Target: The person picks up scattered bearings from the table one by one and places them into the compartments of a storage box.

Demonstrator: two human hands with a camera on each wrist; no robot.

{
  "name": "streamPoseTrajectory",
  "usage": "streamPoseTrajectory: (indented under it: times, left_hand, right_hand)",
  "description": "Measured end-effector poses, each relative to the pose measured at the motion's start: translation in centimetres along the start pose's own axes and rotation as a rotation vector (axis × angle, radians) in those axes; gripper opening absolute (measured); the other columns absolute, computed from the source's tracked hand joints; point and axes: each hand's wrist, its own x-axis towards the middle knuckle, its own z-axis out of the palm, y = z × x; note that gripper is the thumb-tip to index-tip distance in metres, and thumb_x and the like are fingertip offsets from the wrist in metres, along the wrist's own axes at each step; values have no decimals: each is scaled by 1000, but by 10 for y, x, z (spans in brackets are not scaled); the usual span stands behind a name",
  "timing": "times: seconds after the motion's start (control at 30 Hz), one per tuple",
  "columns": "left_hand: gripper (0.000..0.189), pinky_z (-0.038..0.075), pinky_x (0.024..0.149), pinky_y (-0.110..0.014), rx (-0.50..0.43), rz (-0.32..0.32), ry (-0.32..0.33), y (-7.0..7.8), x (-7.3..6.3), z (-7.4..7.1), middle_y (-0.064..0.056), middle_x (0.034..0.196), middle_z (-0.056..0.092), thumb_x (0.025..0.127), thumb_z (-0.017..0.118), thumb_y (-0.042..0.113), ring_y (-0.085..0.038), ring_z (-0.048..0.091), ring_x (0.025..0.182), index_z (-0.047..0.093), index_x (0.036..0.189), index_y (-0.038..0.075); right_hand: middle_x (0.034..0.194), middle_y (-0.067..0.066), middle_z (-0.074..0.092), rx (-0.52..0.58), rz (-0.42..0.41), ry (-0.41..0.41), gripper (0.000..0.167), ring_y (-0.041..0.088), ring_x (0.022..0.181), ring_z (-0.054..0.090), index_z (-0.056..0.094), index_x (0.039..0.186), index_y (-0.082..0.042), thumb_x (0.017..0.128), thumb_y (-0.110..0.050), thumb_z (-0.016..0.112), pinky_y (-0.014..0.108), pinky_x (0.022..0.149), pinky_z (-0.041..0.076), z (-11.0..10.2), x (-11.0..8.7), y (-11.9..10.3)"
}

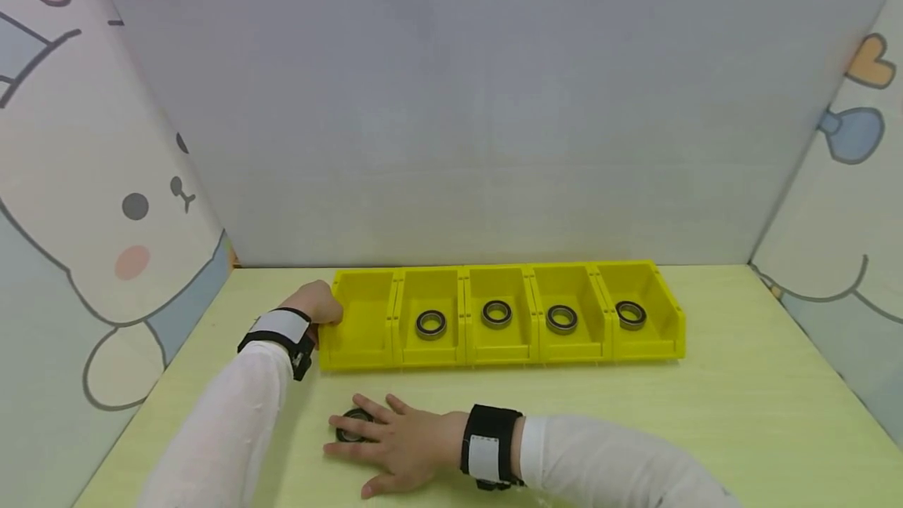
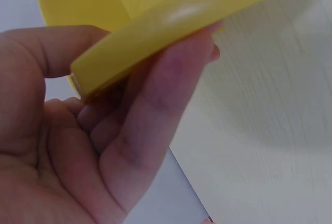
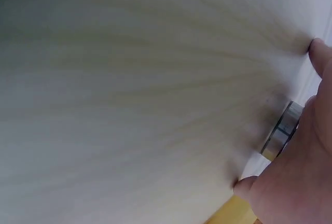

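My left hand (image 1: 320,304) is at the left end of a row of yellow bins. In the left wrist view its thumb and fingers (image 2: 166,84) pinch the side wall of the leftmost bin (image 1: 360,320). In front of the row, my right hand (image 1: 402,445) lies with spread fingers over a ball bearing (image 1: 343,435), partly hiding it. The right wrist view shows this bearing's metal outer side (image 3: 281,130) under the palm and fingers, with fingertips down at the tabletop on either side.
The other bins each hold a black-and-silver bearing, such as this one (image 1: 430,324) and the one at the right end (image 1: 631,315). The row stands on a pale yellow table (image 1: 762,398) before a grey back wall (image 1: 494,116). Cartoon-printed panels (image 1: 92,179) flank both sides.
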Motion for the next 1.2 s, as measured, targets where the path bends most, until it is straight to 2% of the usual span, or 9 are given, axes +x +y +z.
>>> streamPoseTrajectory:
  times: [0.13, 0.23, 0.4, 0.5, 0.63, 0.83, 0.9, 1.07, 1.2]
  left_hand:
    - [20, 56, 48, -31, 6, 16, 0, -1, 0, -1, -19, 78, 63, 80, 52, 5, -23, 65, 49, 52, 95, -8]
    - [18, 56, 47, -31, 19, 26, 6, -3, 0, -2, -18, 77, 63, 81, 51, 5, -23, 64, 47, 53, 93, -8]
    - [19, 56, 47, -31, 15, 24, 11, -5, -1, -3, -18, 79, 62, 82, 52, 6, -23, 64, 48, 53, 95, -8]
    - [20, 56, 48, -31, 3, 21, 12, -4, -2, -2, -18, 79, 62, 81, 52, 6, -23, 65, 49, 52, 97, -8]
    - [19, 56, 48, -31, -1, 28, 15, -2, -3, -1, -18, 78, 62, 80, 52, 5, -23, 65, 49, 53, 94, -7]
    - [18, 56, 47, -31, 3, 28, 12, -2, -4, 0, -18, 78, 62, 80, 51, 5, -23, 65, 49, 53, 93, -7]
    - [18, 56, 47, -31, 5, 23, 8, -3, -3, 1, -18, 78, 63, 81, 50, 5, -23, 65, 49, 52, 94, -7]
    - [18, 56, 47, -31, 6, 22, 2, -4, -2, 0, -19, 78, 64, 81, 50, 5, -23, 65, 48, 53, 93, -7]
    - [17, 56, 47, -31, -16, 37, -2, -5, -1, 0, -19, 78, 64, 79, 49, 4, -23, 65, 49, 53, 91, -6]
  right_hand:
    - [159, -5, -5, -81, -43, 10, 60, 27, 146, 4, 1, 150, -36, 99, -49, 29, 37, 118, 17, -4, 1, 1]
    - [159, -2, 7, -129, -58, 35, 53, 27, 142, 21, 14, 151, -32, 102, -35, 33, 31, 115, 26, -10, 3, 0]
    - [150, 0, 32, -179, -78, 103, 43, 22, 124, 44, 40, 142, -27, 101, -17, 41, 26, 104, 40, -23, 8, -6]
    - [142, -2, 43, -238, -82, 145, 39, 15, 112, 51, 50, 134, -27, 98, -14, 48, 22, 97, 43, -27, 11, -9]
    - [135, -5, 50, -260, -76, 157, 35, 11, 101, 54, 56, 127, -29, 95, -15, 53, 18, 87, 45, -30, 15, -9]
    - [131, -6, 53, -256, -95, 136, 31, 10, 93, 55, 60, 123, -31, 95, -20, 54, 16, 78, 44, -31, 22, -6]
    - [125, -7, 55, -251, -107, 126, 28, 9, 87, 54, 61, 121, -30, 95, -21, 55, 16, 74, 44, -35, 26, -5]
    - [102, -9, 59, -218, -132, 88, 24, 5, 76, 49, 66, 113, -28, 92, -18, 59, 15, 67, 40, -66, 28, -6]
    - [98, -8, 61, -138, -108, 38, 28, 5, 77, 51, 68, 114, -23, 89, -11, 62, 10, 70, 40, -91, 30, 1]
